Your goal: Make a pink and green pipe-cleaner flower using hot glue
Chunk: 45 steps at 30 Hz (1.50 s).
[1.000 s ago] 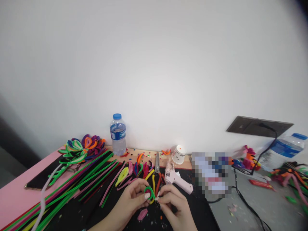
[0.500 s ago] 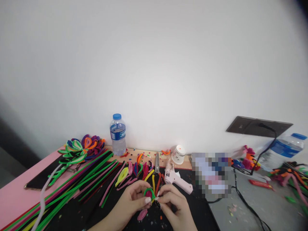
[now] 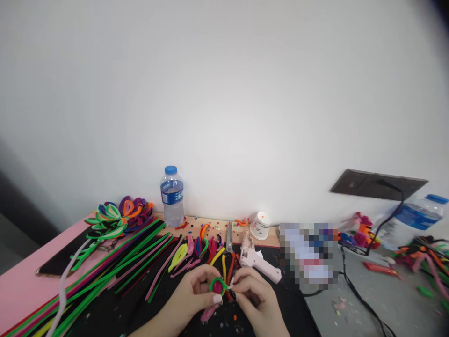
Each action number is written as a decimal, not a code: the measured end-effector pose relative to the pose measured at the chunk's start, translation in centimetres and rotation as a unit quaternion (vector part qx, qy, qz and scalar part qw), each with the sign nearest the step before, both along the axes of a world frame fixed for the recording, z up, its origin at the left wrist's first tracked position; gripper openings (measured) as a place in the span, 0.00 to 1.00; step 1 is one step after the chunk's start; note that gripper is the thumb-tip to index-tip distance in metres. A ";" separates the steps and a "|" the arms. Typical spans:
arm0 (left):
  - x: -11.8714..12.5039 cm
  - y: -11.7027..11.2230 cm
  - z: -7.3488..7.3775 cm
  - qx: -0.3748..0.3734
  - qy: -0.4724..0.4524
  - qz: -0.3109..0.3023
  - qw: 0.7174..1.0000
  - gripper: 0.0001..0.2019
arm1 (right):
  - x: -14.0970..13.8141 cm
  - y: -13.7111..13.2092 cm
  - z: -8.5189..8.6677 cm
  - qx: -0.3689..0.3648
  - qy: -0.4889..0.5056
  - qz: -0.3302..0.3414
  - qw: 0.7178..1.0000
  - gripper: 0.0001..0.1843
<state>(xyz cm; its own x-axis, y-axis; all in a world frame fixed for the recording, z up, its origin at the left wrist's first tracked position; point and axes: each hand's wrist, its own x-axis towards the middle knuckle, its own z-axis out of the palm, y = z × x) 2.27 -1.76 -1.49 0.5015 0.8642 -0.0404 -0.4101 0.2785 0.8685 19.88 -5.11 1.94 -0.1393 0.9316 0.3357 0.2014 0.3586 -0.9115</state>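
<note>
Between my two hands is a green pipe cleaner [image 3: 213, 282] bent into a ring, with magenta pipe cleaner inside it. My left hand [image 3: 196, 291] pinches the ring's left side between thumb and fingers. On the other side my right hand [image 3: 255, 297] has thumb and fingertips closed at the ring's right edge, where the green end runs in. A pink pipe cleaner loop [image 3: 207, 314] lies under my left thumb on the black mat [image 3: 112, 311]. Just beyond my fingers are scissors [image 3: 229, 238] with red handles and short yellow pipe cleaner pieces [image 3: 217, 256].
A pink glue gun [image 3: 261, 266] lies right of the scissors, near a paper cup [image 3: 260, 225]. Long pipe cleaners [image 3: 105, 276] fan out on the left, by finished flowers [image 3: 110, 217]. A water bottle [image 3: 172, 199] stands against the wall. A black cable [image 3: 361, 299] crosses the right side.
The green pipe cleaner has gone from an open arch to a closed ring around the magenta piece. My right fingers have shifted slightly, and the pink loop below is more covered.
</note>
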 end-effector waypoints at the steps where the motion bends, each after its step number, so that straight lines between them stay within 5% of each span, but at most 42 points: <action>1: 0.0 0.0 0.1 0.000 0.003 -0.001 1.000 0.14 | 0.0 0.0 -0.1 -0.006 0.005 -0.001 1.000 0.10; 30: -0.1 -0.2 0.7 -0.003 0.061 -0.006 0.998 0.14 | -0.3 0.1 0.4 -0.069 0.098 0.024 0.993 0.07; 45: 0.1 -0.2 -0.4 -0.008 0.034 0.021 0.999 0.19 | -0.2 0.7 0.1 -0.062 0.103 0.026 0.992 0.09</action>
